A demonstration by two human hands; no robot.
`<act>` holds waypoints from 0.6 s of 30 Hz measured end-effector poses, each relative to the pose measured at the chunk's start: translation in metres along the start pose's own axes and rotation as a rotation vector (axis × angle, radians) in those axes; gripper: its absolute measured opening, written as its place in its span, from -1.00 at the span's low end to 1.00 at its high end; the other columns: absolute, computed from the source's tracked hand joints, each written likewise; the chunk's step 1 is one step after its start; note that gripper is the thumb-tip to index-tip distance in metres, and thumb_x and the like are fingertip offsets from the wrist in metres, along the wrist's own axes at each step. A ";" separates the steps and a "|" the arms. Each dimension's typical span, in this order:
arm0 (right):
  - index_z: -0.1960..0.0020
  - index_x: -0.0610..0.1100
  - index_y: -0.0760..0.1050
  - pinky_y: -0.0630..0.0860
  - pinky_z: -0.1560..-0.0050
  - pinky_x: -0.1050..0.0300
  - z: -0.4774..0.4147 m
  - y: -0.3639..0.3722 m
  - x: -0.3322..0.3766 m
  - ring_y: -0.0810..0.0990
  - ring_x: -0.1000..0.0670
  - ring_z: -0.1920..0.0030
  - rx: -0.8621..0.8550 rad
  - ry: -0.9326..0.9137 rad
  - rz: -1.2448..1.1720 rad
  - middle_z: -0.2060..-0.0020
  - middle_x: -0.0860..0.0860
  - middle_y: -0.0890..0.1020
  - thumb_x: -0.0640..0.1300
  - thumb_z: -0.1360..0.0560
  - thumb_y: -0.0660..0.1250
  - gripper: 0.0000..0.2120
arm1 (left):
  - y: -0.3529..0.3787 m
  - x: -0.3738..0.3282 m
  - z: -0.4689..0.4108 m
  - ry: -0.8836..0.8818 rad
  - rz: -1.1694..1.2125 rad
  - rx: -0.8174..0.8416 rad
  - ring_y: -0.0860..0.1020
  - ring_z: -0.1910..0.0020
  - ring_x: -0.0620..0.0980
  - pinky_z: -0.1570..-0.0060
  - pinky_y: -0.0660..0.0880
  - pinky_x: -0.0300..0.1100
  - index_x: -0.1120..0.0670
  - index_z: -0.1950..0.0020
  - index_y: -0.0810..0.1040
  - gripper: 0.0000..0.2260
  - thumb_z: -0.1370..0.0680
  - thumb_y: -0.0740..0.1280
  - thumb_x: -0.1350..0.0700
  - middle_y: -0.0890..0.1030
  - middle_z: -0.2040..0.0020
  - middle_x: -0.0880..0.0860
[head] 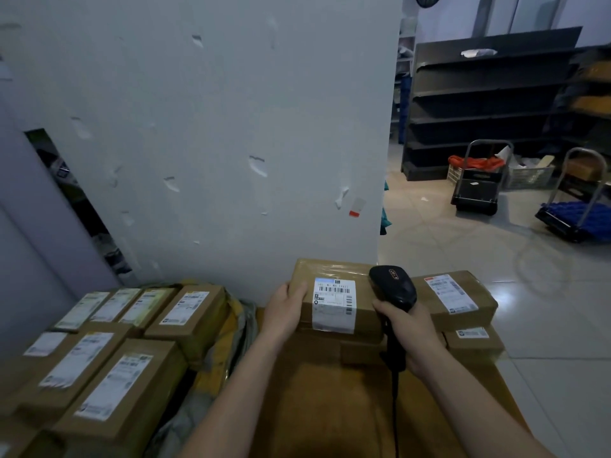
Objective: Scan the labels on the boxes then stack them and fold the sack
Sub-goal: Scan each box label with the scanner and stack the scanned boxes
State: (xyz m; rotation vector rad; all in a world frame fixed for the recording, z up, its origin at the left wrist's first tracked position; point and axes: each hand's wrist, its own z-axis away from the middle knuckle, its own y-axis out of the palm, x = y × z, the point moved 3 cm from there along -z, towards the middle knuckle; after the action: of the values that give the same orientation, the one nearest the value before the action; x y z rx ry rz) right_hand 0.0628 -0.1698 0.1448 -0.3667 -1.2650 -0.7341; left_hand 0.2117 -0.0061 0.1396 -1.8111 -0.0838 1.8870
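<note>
We have a single wide-angle view from the head, looking forward and down. Our forearms enter from the bottom edge, close to the lens. A white wall point(215, 143) fills the upper left close ahead, and dark shelving point(489, 104) stands farther off at upper right.

A parcel box point(334, 299) sits in the centre, on top of a larger carton point(330, 408), with a wall point(198, 127) directly behind it. The left hand point(284, 312) rests against the box's left side; the right hand point(413, 332), at its right side, holds a scanner point(395, 289) beside the label point(334, 304). Two stacked boxes point(459, 312) stand just to the right. A group of labelled boxes point(109, 352) lies to the left, with a sack point(231, 332) between it and the carton. Shelves point(489, 104) and two carts point(477, 183) stand far behind on the right.
</note>
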 end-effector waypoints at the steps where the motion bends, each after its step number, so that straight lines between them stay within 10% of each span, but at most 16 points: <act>1: -0.01 -0.02 0.54 0.57 0.14 0.03 0.000 0.002 0.000 0.65 -0.09 0.04 0.001 -0.010 0.002 0.06 -0.11 0.69 -0.19 -0.53 0.45 -0.87 | -0.002 -0.001 0.000 0.006 0.002 0.003 0.59 -0.07 0.01 -0.15 0.51 -0.03 0.03 -0.11 0.59 -0.76 -0.65 0.22 -0.08 0.66 -0.07 0.02; 7: -0.12 -0.05 0.57 0.59 -0.17 -0.20 0.003 0.022 -0.002 0.67 -0.16 -0.05 0.006 -0.024 0.033 0.01 -0.13 0.71 -0.15 -0.49 0.49 -0.77 | -0.024 0.004 0.001 -0.005 0.021 0.027 0.61 -0.07 0.01 -0.17 0.53 0.00 0.02 -0.08 0.60 -0.76 -0.65 0.21 -0.08 0.67 -0.06 0.00; 18: -0.21 -0.07 0.55 0.58 -0.16 -0.32 0.013 0.102 -0.018 0.62 -0.21 -0.09 -0.042 -0.063 0.064 -0.05 -0.15 0.65 -0.11 -0.48 0.50 -0.68 | -0.098 0.036 -0.022 0.037 0.053 0.115 0.56 0.04 -0.17 0.00 0.48 -0.15 -0.08 0.05 0.53 -0.79 -0.69 0.16 -0.05 0.60 0.08 -0.17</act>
State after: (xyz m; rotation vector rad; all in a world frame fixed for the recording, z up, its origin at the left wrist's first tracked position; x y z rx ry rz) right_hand 0.1206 -0.0831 0.1457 -0.4664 -1.2929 -0.6999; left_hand 0.2651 0.0864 0.1428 -1.7860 0.0848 1.8543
